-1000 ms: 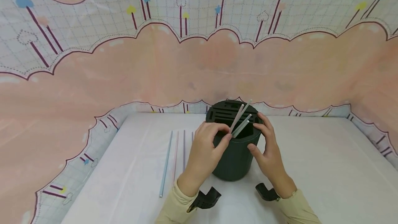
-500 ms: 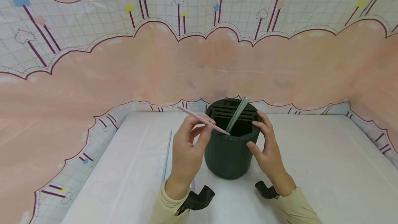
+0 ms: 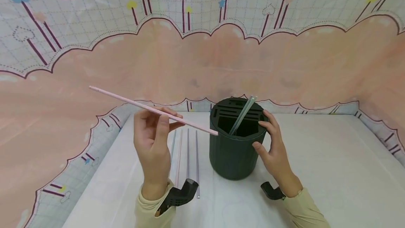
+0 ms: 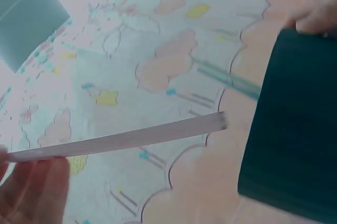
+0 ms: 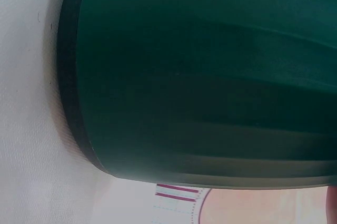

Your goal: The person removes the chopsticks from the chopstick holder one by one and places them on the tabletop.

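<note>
In the head view my left hand (image 3: 155, 140) pinches a long pink straw (image 3: 126, 100) between thumb and fingers. The straw slopes down to the right, and its lower end overlaps the near left rim of a dark green round knife holder (image 3: 234, 157). A gap shows between that end and the holder in the left wrist view. My right hand (image 3: 275, 154) grips the holder's right side, fingers at the rim and thumb on the near wall. Pale green straws (image 3: 243, 115) lean in its open compartment, lower ends hidden. Its green wall (image 5: 210, 76) fills most of the right wrist view.
Several straws lie side by side on the white table (image 3: 332, 171) left of the holder, among them a purple straw (image 3: 197, 164); my left hand partly hides the blue one. Slots cut the back of the holder's top (image 3: 237, 105). A patterned cloth (image 3: 202, 62) stands behind.
My left hand has drawn the pink straw out of the holder and moved left with it, tipping it from steep to nearly level. My right hand has stayed on the holder.
</note>
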The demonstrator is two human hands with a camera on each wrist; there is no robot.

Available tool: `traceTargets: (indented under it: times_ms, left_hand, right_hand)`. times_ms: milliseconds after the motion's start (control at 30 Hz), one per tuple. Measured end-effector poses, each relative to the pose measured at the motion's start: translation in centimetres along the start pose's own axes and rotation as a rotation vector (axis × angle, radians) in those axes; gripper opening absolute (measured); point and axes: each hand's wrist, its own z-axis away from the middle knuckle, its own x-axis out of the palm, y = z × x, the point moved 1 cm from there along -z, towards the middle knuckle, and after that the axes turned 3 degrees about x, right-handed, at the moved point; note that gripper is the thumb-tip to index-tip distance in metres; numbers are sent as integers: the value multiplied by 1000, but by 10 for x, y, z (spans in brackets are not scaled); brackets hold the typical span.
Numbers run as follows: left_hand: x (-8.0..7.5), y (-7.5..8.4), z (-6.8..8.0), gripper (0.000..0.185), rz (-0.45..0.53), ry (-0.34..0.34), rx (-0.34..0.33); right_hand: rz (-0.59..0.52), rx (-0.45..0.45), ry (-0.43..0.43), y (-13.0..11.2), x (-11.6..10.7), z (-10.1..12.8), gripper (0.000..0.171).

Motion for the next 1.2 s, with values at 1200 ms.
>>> traceTargets:
  times_ms: [1200]
  left_hand:
    - [-24,-148,53,37,-982,-640,-717]
  right_hand:
    - [7,17,-8,36,1,7,62]
